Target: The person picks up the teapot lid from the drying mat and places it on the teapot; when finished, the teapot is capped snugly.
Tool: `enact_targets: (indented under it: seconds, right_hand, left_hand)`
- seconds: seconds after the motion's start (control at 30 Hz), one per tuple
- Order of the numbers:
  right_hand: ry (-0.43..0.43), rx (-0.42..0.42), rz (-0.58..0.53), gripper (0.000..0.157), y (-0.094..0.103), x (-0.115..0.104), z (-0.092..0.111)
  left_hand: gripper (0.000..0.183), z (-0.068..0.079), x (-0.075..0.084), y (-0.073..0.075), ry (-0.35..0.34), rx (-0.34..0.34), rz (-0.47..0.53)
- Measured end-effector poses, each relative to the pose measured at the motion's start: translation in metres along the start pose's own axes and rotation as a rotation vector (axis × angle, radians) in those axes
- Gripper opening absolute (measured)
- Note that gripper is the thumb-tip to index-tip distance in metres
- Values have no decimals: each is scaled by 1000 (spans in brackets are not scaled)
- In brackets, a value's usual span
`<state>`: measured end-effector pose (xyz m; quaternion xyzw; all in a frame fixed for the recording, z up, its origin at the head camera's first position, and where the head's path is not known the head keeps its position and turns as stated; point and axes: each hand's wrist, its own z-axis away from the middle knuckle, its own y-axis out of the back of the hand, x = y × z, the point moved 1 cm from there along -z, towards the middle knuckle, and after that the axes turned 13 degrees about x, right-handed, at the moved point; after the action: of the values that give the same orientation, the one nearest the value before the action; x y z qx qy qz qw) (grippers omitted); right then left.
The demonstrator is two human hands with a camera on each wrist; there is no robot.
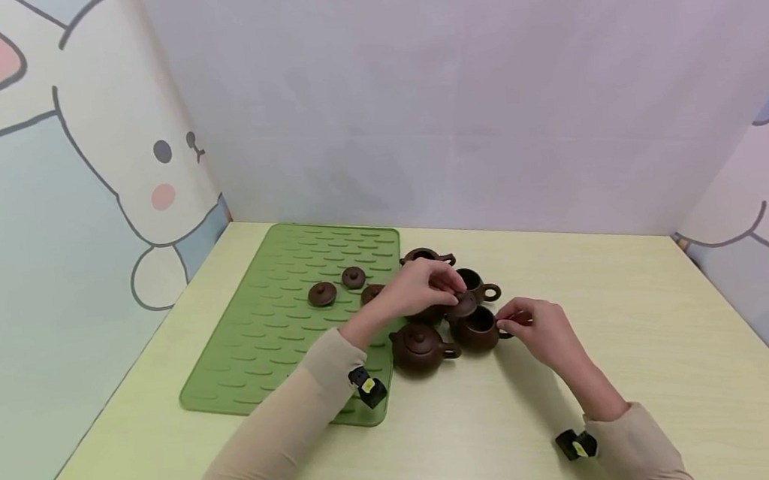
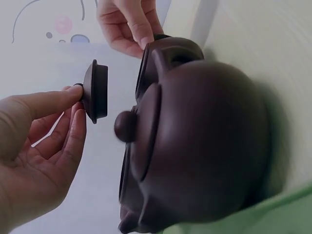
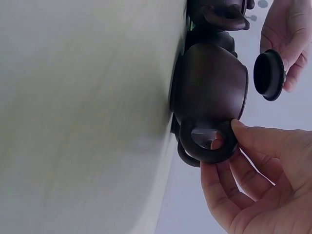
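Note:
Thumb and fingers of my left hand [image 1: 422,290] pinch a dark brown teapot lid [image 2: 96,91] by its knob. The lid hangs just above and beside the mouth of an uncovered teapot [image 1: 478,330], apart from it. With my right hand [image 1: 539,329] I grip the handle [image 3: 207,142] of that uncovered pot, which stands on the table. Left of it sits a teapot with its lid on [image 1: 419,349], large in the left wrist view. Behind are another open pot [image 1: 470,278] and one farther back [image 1: 424,254]; my left hand partly hides the group.
A green ridged mat [image 1: 263,332] lies on the left of the pale table [image 1: 634,311]. On it rest loose lids, one at the left [image 1: 322,294], one farther back [image 1: 353,277] and one [image 1: 371,293] partly behind my left wrist. A fabric-covered wall [image 1: 442,115] rises behind.

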<state>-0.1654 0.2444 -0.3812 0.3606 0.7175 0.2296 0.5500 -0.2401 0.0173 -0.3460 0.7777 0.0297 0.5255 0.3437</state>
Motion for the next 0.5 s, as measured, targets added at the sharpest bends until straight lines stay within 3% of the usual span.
enact_targets:
  seconds: [0.5]
  right_hand:
    - [19, 12, 10, 4, -1, 1, 1]
  left_hand:
    - [14, -7, 2, -27, -19, -14, 15]
